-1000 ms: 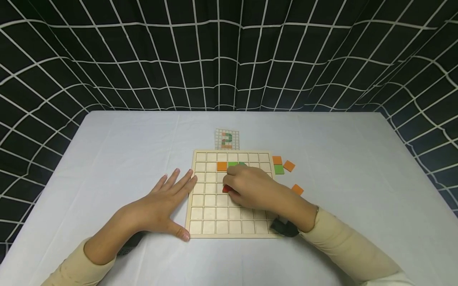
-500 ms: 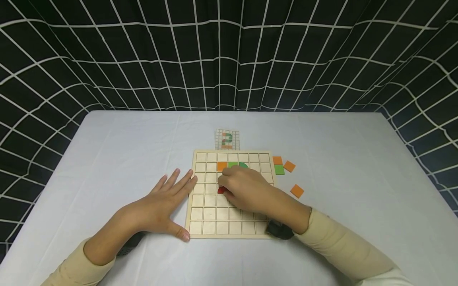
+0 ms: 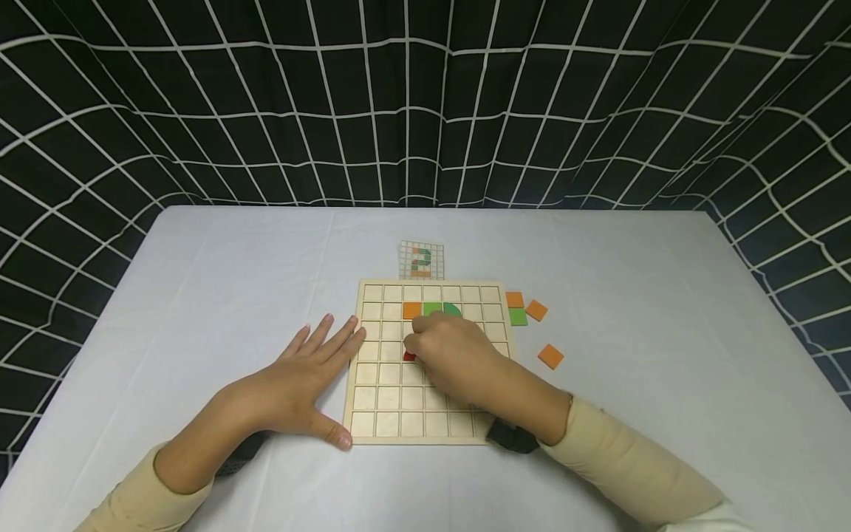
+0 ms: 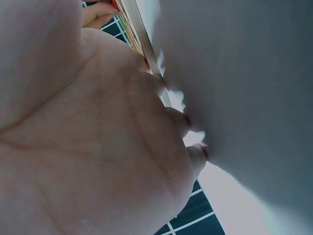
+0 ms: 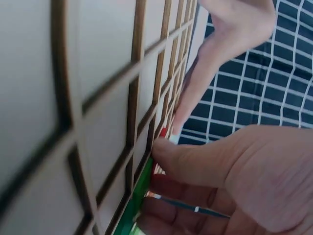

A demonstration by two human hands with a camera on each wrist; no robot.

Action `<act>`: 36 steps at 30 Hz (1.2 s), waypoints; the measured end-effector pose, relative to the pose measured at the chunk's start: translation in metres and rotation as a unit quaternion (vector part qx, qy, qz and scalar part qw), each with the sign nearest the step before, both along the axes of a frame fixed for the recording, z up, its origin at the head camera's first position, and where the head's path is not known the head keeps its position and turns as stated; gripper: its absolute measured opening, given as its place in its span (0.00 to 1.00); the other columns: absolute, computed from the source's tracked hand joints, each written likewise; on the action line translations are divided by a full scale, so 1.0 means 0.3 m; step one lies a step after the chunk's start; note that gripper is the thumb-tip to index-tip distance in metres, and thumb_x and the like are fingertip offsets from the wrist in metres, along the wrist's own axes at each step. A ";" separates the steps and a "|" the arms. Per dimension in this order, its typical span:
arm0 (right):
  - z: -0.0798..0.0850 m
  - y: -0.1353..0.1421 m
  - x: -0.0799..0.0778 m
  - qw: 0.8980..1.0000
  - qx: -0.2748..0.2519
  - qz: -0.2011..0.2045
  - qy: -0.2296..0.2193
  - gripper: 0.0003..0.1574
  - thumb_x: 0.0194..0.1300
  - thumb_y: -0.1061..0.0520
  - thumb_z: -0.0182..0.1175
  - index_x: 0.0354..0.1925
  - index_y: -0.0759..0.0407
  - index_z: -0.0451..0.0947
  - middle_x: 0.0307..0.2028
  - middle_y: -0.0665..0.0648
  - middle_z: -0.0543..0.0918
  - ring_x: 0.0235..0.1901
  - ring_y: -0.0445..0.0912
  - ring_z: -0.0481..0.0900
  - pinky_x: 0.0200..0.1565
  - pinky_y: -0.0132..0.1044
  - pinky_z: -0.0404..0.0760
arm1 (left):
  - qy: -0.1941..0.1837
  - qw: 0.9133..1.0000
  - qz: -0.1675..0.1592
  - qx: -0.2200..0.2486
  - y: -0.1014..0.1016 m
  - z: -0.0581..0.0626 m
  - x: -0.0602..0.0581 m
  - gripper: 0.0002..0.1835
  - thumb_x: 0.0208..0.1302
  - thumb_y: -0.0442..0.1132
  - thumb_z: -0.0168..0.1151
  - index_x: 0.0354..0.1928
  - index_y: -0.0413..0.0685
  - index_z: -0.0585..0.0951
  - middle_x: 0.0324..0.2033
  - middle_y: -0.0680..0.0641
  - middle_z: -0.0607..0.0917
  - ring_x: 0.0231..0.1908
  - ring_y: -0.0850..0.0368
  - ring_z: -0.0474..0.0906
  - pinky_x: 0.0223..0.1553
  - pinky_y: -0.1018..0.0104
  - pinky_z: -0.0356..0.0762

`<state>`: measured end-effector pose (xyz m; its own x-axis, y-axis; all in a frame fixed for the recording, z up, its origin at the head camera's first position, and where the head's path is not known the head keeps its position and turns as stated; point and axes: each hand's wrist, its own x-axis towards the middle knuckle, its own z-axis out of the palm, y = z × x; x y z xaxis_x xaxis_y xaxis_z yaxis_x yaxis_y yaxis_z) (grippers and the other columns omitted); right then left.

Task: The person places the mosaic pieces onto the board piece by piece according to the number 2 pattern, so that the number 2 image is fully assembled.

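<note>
A wooden grid board (image 3: 388, 423) lies on the white table. My right hand (image 3: 459, 351) is over its middle, thumb and fingertips curled at a red tile (image 3: 408, 356) in the third column. Most of that tile is hidden under the fingers; a red sliver (image 5: 164, 132) shows beside the thumb in the right wrist view. An orange square tile (image 3: 412, 310), a light green square tile (image 3: 432, 307) and a dark green rounded tile (image 3: 452, 309) sit in a row above the hand. My left hand (image 3: 292, 388) has its fingers spread, with fingertips and thumb against the board's left edge.
Behind the board lies a small pattern card (image 3: 422, 260) printed with a coloured figure on a grid. Right of the board are loose orange tiles (image 3: 550, 357) and a light green tile (image 3: 518, 317). A black curtain with white lines (image 3: 425, 103) surrounds the table.
My right hand has moved left over the board with the red tile, then settled at the third column. The dark green tile shows more now. My left hand has stayed put.
</note>
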<state>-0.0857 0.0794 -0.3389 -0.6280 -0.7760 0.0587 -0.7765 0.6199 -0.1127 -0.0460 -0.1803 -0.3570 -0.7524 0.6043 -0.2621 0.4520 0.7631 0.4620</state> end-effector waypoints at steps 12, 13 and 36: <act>-0.017 0.066 0.153 0.988 0.114 0.027 0.096 0.32 0.65 0.52 0.64 0.62 0.69 0.74 0.62 0.64 0.76 0.59 0.56 0.76 0.54 0.46 0.80 | -0.001 1.000 -0.003 -0.004 0.006 -0.004 -0.002 0.75 0.37 0.79 0.66 0.80 0.45 0.43 0.79 0.44 0.38 0.76 0.39 0.26 0.71 0.37 0.29; -0.017 0.078 0.158 0.991 0.101 0.027 0.082 0.32 0.67 0.52 0.62 0.64 0.68 0.73 0.64 0.65 0.75 0.62 0.57 0.75 0.55 0.47 0.79 | -0.002 1.000 -0.002 -0.004 0.006 -0.004 -0.001 0.76 0.37 0.79 0.66 0.80 0.45 0.43 0.79 0.44 0.38 0.76 0.39 0.26 0.71 0.37 0.29; 0.079 0.275 0.042 0.997 0.023 -0.065 -0.025 0.12 0.60 0.63 0.68 0.42 0.64 0.78 0.42 0.57 0.80 0.41 0.52 0.81 0.46 0.47 0.82 | -0.008 1.000 -0.002 -0.004 0.002 -0.004 -0.005 0.76 0.37 0.79 0.66 0.80 0.46 0.42 0.79 0.45 0.37 0.76 0.39 0.25 0.71 0.36 0.28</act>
